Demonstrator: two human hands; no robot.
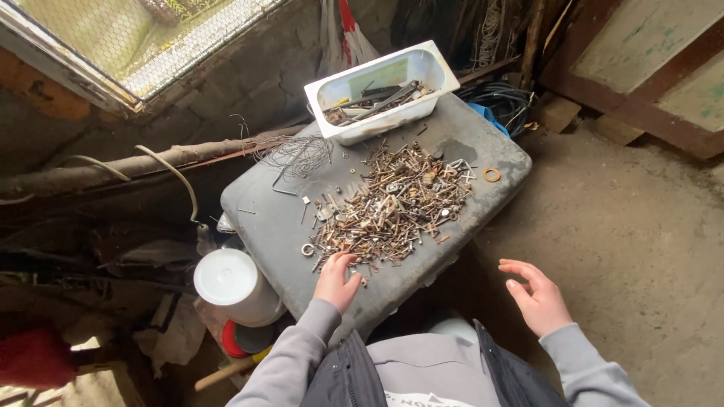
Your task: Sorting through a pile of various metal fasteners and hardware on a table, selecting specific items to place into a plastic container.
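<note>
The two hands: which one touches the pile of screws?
The left hand; its fingers reach the pile of screws. The right hand hovers beside the grey board.

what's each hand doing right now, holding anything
Left hand: fingers curled at the near edge of the pile of rusty screws and nuts; grip hidden, cannot tell.
Right hand: open, empty, off the grey slab.

Grey slab [286,226], screw heap [392,207], white tub [437,71]
</note>
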